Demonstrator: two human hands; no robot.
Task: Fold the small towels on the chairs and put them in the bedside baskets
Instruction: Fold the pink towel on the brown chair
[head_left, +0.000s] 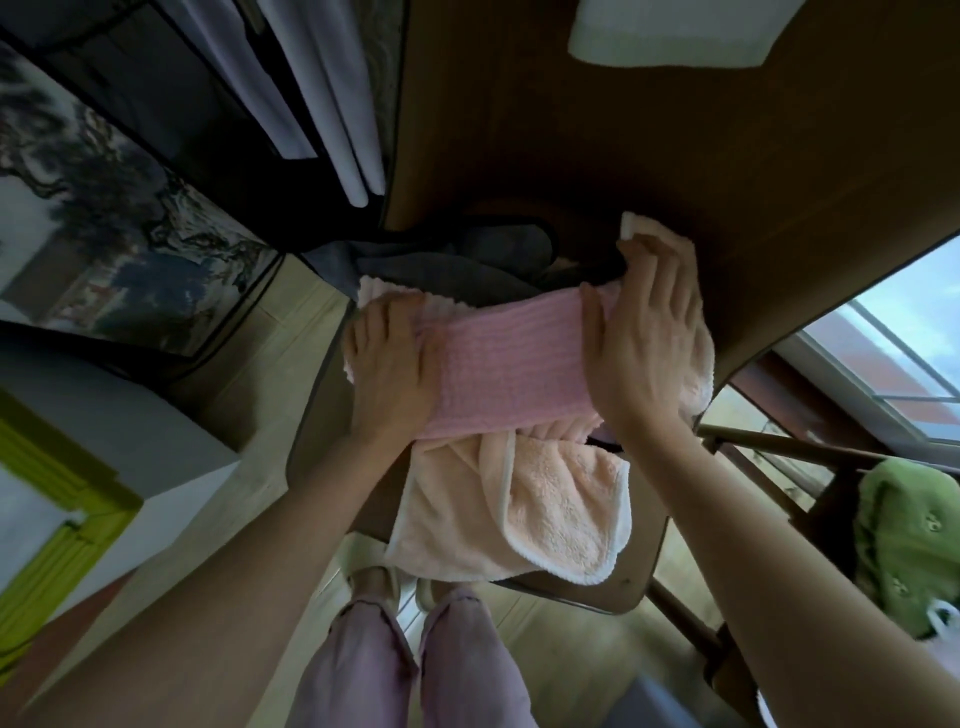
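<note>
At the far left we see a painted screen (119, 228) and white curtains (332, 104), well apart from the work. Our left hand (389, 358) lies flat, fingers straight, pressing the left end of the pink towel (498, 364), a folded band stretched across the chair seat (623, 587). Beneath the band, a peach towel (519, 509) lies rumpled, its near edge hanging close to the seat's front edge. Behind the band sits a dark grey cloth (441, 260). Our right hand (649, 338) rests on the band's right end, fingers straight and spread, holding nothing closed; so both grips are wide and flat on the towel. Above, a brown tabletop (675, 145) carries a white towel (675, 31). To the right, a green towel (904, 551) drapes over another chair, beside the window (893, 338). Bare floor shows left of the seat.
</note>
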